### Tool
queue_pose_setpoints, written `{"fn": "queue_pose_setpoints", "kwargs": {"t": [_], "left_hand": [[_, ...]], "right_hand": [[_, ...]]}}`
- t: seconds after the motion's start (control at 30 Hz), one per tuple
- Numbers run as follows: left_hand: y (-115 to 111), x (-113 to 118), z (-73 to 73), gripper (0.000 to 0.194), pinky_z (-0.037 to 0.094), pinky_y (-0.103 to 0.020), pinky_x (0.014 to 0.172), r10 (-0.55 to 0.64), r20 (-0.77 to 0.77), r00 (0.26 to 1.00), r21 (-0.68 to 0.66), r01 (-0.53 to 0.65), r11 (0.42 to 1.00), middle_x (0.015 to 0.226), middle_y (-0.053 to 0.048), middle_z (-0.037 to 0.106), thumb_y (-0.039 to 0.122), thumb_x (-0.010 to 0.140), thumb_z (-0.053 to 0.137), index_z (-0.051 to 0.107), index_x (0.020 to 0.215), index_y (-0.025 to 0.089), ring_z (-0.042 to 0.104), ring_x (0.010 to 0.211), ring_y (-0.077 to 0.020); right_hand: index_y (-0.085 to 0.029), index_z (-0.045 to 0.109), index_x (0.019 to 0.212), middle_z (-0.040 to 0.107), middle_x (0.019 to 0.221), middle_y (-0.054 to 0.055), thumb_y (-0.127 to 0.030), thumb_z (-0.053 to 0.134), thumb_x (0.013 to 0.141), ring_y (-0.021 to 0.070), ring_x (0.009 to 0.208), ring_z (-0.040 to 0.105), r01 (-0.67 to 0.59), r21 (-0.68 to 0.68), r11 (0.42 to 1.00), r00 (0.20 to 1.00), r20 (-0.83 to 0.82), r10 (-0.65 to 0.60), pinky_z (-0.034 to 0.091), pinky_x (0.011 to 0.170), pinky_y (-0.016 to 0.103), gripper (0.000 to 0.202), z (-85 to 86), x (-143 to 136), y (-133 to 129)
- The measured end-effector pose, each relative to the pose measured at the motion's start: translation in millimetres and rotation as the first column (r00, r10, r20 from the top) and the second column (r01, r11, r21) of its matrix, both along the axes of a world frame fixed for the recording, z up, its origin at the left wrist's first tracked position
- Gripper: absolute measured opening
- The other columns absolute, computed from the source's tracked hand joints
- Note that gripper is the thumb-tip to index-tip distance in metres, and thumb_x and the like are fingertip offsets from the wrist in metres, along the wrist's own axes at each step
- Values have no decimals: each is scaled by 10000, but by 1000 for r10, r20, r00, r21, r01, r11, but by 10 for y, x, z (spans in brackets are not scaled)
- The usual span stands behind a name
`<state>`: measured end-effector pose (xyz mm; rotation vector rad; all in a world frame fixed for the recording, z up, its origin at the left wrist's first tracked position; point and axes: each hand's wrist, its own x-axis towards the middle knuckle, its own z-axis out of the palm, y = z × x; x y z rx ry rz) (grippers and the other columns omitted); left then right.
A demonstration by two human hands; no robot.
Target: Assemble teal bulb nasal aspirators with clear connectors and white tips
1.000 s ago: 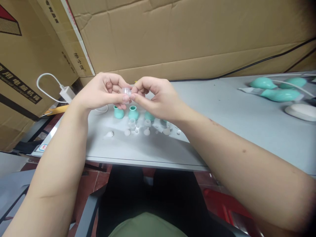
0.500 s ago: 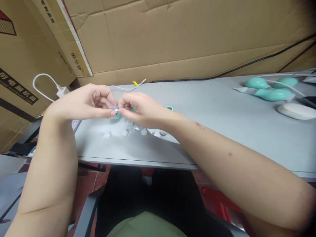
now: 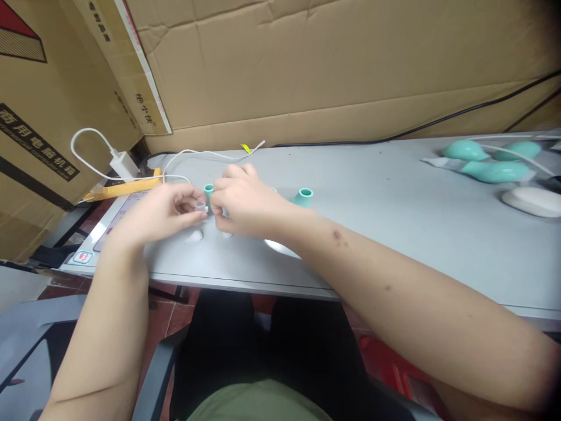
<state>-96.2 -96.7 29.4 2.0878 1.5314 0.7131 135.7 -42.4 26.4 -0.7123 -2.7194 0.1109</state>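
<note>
My left hand (image 3: pixel 177 210) pinches a small clear plastic piece (image 3: pixel 201 207) between thumb and fingers, above the grey table. Close to its right, my right hand (image 3: pixel 239 199) is closed, fingertips pointing down; what they hold, if anything, is hidden. A green hollow piece (image 3: pixel 209 190) with a round opening stands behind the gap between my hands. Another green piece (image 3: pixel 303 197), widening below its round opening, stands beyond my right forearm. On the table below my left hand lies a small white part (image 3: pixel 196 235); my right hand covers most of the other small parts.
To the left, a yellow bar (image 3: pixel 127 188) and a white charger with its cable (image 3: pixel 125 165) lie by a flat tablet-like panel (image 3: pixel 118 225). Green rounded pieces (image 3: pixel 497 169) and a white mouse (image 3: pixel 532 200) are at the right. Cardboard (image 3: pixel 307 64) rises behind the table.
My hands have moved apart. The left keeps the clear piece and has lowered slightly; the right has shifted over the small parts. The camera view has turned a little to the left.
</note>
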Motion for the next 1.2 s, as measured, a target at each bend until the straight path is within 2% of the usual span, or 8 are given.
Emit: {"fn": "queue_pose_setpoints", "kwargs": {"t": [0.1, 0.27, 0.4, 0.53, 0.67, 0.77, 1.0, 1.2], "left_hand": [[25, 15, -71, 293, 640, -393, 796, 44, -88, 995, 21, -42, 999, 986, -57, 890, 504, 881, 869, 814, 1041, 265, 829, 903, -277], [37, 27, -131, 315, 615, -407, 849, 49, -125, 991, -35, -54, 998, 996, -51, 890, 523, 899, 794, 815, 1045, 245, 821, 919, -268], [52, 30, -172, 337, 613, -432, 874, 67, -124, 990, -65, -76, 995, 955, -39, 871, 524, 885, 789, 814, 1069, 244, 807, 894, -262], [-18, 31, -173, 466, 636, -458, 914, 96, -56, 994, -18, -97, 995, 1076, -67, 884, 549, 843, 841, 830, 1182, 231, 805, 922, -270], [-269, 19, -195, 530, 634, -424, 850, 250, 5, 968, 108, -249, 962, 1112, -78, 879, 620, 826, 905, 844, 1185, 235, 792, 900, -260], [-437, -4, -268, 474, 602, -398, 803, 297, -58, 953, 123, -289, 949, 1096, -61, 873, 624, 807, 939, 841, 1069, 242, 759, 858, -239], [-494, -38, -461, 216, 571, -322, 734, 150, -98, 984, 148, -135, 980, 903, -3, 839, 446, 977, 811, 897, 1056, 265, 747, 776, -179], [-625, 134, -551, 154, 651, -204, 809, 106, 206, 973, 392, -181, 902, 1041, -4, 867, 232, 969, 909, 898, 1121, 255, 809, 881, -118]], "right_hand": [[-172, 657, 723, 737, 1042, 166, 5, 653, 942, 389, 1215, 532, 68, 17, 998, 998, 4, -69, 351, 1007, 531, 282, -3, -85, -30], [-142, 776, 797, 738, 1209, 166, -37, 708, 970, 427, 1336, 537, 183, -105, 978, 983, 32, -180, 358, 1106, 570, 213, 55, -132, -45], [-131, 809, 858, 740, 1251, 168, -20, 680, 985, 443, 1402, 534, 214, -116, 970, 976, 55, -209, 362, 1154, 593, 212, 66, -153, -26], [-136, 810, 831, 761, 1193, 173, 28, 629, 988, 443, 1390, 551, 204, -117, 972, 979, 53, -199, 373, 1153, 598, 291, 49, -144, 4], [-151, 842, 823, 774, 1100, 149, 11, 612, 1010, 410, 1300, 568, 145, -131, 981, 987, -44, -152, 360, 1127, 585, 339, 11, -69, 48], [-157, 869, 859, 769, 1028, 127, -51, 649, 1034, 369, 1210, 555, 111, -98, 989, 978, -168, -127, 336, 1092, 565, 300, -54, -6, 95], [-184, 832, 832, 748, 892, 63, -104, 677, 1035, 282, 1082, 522, -26, 7, 1000, 919, -394, 27, 307, 1065, 517, 267, -168, 113, 138], [-214, 888, 1007, 836, 950, 13, -183, 749, 1083, 226, 1070, 634, -351, 16, 936, 818, -481, 315, 370, 1097, 463, 161, -165, 222, 105]]}}
